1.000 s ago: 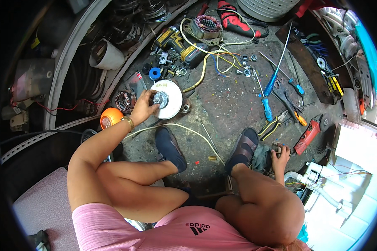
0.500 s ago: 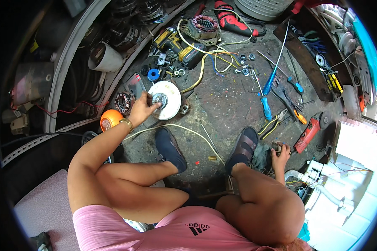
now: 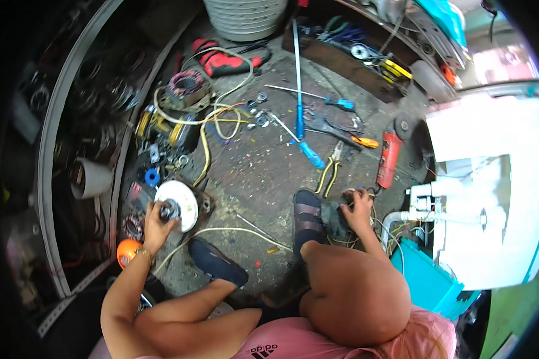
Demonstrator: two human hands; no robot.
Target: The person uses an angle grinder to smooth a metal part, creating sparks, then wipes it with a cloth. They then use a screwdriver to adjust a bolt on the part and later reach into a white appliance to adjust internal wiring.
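Observation:
My left hand (image 3: 157, 220) grips the metal hub at the middle of a white round motor cover (image 3: 179, 203) that lies on the dirty concrete floor. A bracelet sits on that wrist. My right hand (image 3: 359, 206) rests on a dark grey motor part (image 3: 336, 216) beside my right sandalled foot (image 3: 308, 218), with loose wires under it. My left foot (image 3: 218, 263) is planted between the two hands. A cream cable (image 3: 233, 230) runs across the floor from the white cover toward the right foot.
An orange ball (image 3: 127, 251) lies by my left wrist. Yellow-handled pliers (image 3: 329, 170), a red angle grinder (image 3: 389, 158), blue screwdrivers (image 3: 308, 152), a copper-wound stator (image 3: 188, 87) and scattered washers lie ahead. White and teal machine parts (image 3: 491, 197) stand at the right.
The view has swung left and down, so everything sits further right in the picture. My left hand stays on the white cover's hub and my right hand stays on the dark part.

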